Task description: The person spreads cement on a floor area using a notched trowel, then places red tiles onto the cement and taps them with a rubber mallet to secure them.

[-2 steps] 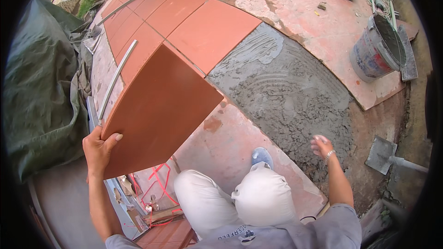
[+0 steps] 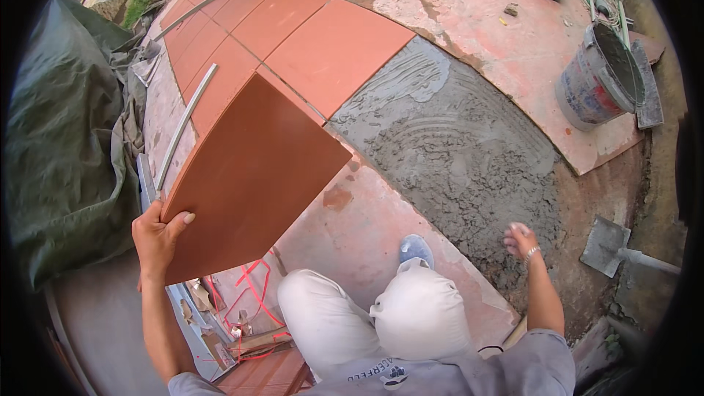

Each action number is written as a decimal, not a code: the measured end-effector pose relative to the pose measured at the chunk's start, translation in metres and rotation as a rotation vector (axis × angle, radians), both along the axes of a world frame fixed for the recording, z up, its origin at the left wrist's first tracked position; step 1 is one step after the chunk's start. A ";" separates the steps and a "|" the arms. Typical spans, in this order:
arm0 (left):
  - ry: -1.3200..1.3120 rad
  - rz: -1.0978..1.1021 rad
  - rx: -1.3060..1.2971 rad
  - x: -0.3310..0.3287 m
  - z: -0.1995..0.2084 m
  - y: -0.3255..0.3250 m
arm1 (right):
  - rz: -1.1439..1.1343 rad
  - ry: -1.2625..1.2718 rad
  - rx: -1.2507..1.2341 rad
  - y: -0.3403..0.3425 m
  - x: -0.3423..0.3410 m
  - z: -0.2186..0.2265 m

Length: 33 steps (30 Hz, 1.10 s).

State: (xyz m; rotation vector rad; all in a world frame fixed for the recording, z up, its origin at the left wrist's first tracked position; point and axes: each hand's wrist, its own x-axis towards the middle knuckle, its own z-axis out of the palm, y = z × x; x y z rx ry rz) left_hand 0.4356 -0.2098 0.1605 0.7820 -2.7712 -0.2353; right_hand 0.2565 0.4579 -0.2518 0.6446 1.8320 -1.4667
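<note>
Left hand (image 2: 158,238) grip clamped on the lower-left corner of the tile (image 2: 253,176): thumb on top face, fingers hidden under it. Tile is off the floor, tilted, held left of the mortar bed (image 2: 455,150), overlapping the laid tiles (image 2: 293,37) in view.

Right hand (image 2: 522,240) grip holds nothing; it sits at the near edge of the mortar, fingers loosely curled. Contact with mortar: cannot tell. Band on the wrist.

Hidden/cut off: tile underside not visible; tile covers part of the straightedge (image 2: 187,121) and the floor left of the mortar. Trowel (image 2: 612,249) handle runs out toward the frame rim, right of the mortar. Clutter below the tile near the knees is hard to make out. Shoe (image 2: 416,249) toe only, rest behind the knee.

Materials: tile is square, smooth, matte terracotta. Mortar is grey, wet, combed in ridges, rough at the near edge. Bare floor around it is pinkish concrete, stained. Bucket (image 2: 598,77) beyond the mortar to the right, grey, mortar-crusted. Green tarp (image 2: 62,125) left of the tile, wrinkled.
</note>
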 end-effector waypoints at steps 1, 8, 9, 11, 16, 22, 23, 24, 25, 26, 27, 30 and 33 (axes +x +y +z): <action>-0.008 0.009 -0.013 0.001 -0.002 -0.004 | -0.054 -0.013 0.085 0.036 0.016 -0.004; -0.029 0.019 -0.043 0.002 -0.014 -0.027 | -0.137 -0.005 0.918 0.226 0.141 -0.071; -0.035 0.035 -0.040 0.003 -0.016 -0.028 | -0.113 0.001 0.918 0.238 0.159 -0.078; -0.038 0.056 -0.022 0.003 -0.021 -0.031 | -0.109 -0.032 1.000 0.250 0.190 -0.091; -0.052 0.045 -0.055 0.010 -0.031 -0.043 | 0.044 -0.271 1.155 0.238 0.238 -0.099; 0.018 -0.023 0.301 0.020 -0.038 -0.053 | -0.132 -0.202 0.920 0.182 0.254 -0.092; 0.023 -0.068 0.337 0.018 -0.039 -0.053 | -0.067 -0.296 0.949 0.182 0.254 -0.089; 0.012 -0.063 0.370 0.016 -0.043 -0.052 | -0.091 -0.330 0.996 0.176 0.253 -0.090; -0.107 -0.015 0.218 0.014 -0.040 -0.052 | -0.091 -0.321 1.042 0.173 0.251 -0.089; -0.139 0.058 0.170 0.012 -0.040 -0.052 | -0.121 -0.296 1.055 0.171 0.249 -0.085; -0.139 -0.061 -0.029 0.012 -0.040 -0.051 | -0.072 -0.348 1.076 0.170 0.245 -0.079; -0.092 -0.101 -0.221 0.014 -0.040 -0.050 | -0.046 -0.304 1.011 0.158 0.236 -0.054; -0.067 -0.067 -0.138 0.013 -0.039 -0.045 | -0.148 -0.154 1.086 0.142 0.232 -0.033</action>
